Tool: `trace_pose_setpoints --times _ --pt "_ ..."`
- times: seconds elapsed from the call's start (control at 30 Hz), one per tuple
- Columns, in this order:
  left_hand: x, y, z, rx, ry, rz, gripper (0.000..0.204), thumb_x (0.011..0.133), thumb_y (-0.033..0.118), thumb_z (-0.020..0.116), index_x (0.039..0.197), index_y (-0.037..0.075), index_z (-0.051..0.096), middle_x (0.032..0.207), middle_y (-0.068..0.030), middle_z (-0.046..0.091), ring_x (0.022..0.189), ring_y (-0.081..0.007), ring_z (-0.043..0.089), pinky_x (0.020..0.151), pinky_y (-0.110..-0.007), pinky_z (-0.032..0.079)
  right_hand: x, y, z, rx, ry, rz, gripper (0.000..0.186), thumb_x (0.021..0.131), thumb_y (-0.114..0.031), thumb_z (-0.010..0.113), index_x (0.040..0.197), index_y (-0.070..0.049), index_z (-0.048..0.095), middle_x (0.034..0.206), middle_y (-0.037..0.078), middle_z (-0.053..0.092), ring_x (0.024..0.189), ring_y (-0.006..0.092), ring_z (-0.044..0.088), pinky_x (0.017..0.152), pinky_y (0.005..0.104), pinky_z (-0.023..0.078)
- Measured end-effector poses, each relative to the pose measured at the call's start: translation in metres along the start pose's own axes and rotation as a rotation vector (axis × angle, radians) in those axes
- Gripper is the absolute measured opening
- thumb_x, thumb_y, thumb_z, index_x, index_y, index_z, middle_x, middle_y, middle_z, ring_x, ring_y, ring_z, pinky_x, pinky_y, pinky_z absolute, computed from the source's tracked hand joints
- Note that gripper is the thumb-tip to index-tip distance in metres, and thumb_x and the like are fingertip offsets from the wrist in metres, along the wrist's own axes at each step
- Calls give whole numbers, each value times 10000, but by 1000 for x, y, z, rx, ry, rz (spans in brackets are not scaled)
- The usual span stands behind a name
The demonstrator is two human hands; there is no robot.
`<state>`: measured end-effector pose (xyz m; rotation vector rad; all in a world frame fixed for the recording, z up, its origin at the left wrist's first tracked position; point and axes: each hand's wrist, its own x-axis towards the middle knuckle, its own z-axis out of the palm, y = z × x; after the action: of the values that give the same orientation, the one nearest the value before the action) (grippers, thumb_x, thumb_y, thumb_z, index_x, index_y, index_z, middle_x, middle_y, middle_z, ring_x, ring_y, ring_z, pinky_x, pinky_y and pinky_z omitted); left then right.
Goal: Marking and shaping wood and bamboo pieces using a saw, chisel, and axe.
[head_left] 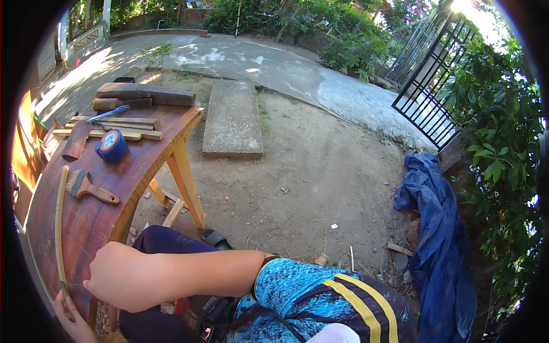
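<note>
A long, thin yellowish wooden strip lies along the left side of a reddish-brown wooden table. At its near end, my left hand pinches the strip between thumb and fingers. My right hand is closed in a fist just right of that end, above the table's near edge. A fine pale line runs from the strip's end toward my right thumb. What the right fingers hold is hidden behind the back of the hand. Beyond the hands rests a flat brush with a wooden handle.
Farther along the table are a round blue case, several wooden slats, a blue-handled tool, a brown blade-like piece and a dark wooden block. Beyond stands a concrete slab; a blue tarp lies right, below a metal gate.
</note>
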<state>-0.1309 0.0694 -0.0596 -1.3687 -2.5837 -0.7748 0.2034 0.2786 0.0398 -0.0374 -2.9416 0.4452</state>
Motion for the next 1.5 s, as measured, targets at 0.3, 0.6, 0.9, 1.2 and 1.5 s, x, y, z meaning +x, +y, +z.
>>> trace_pose_setpoints --times 0.3,0.6,0.9,1.2,1.5 --pt "-4 2 1 -29 54 26 308 1113 240 524 1349 75 635 1157 -60 668 1039 -155 597 914 -303 451 11 -1 7 -39 145 -66 355 845 -162 690 1123 57 717 809 131 738 780 325 744 659 408 558" --pt "-8 31 -6 -113 58 35 290 1110 224 532 1317 54 642 1154 -64 673 1045 -173 609 924 -313 471 -2 -8 -27 -19 62 -55 366 854 -140 661 1153 65 709 815 134 740 785 329 745 678 408 573" --pt "-34 140 -30 -142 169 -44 180 1012 140 642 1148 37 698 1015 -87 666 941 -216 633 831 -347 490 8 -7 -2 19 349 -47 420 817 -123 656 1215 10 658 757 152 713 724 350 727 624 457 566" --pt "-34 151 -36 -147 250 -66 133 899 111 727 1008 37 709 916 -139 605 923 -361 638 808 -445 501 18 -20 -4 -40 167 -22 530 874 -41 641 1403 -75 640 711 159 659 651 396 647 635 488 493" --pt "-36 146 -35 -122 245 -61 146 909 85 719 1038 19 702 909 -132 593 904 -315 645 817 -399 497 12 -22 -10 -46 192 -37 522 851 -17 668 1369 -77 681 723 176 674 646 392 652 611 455 499"
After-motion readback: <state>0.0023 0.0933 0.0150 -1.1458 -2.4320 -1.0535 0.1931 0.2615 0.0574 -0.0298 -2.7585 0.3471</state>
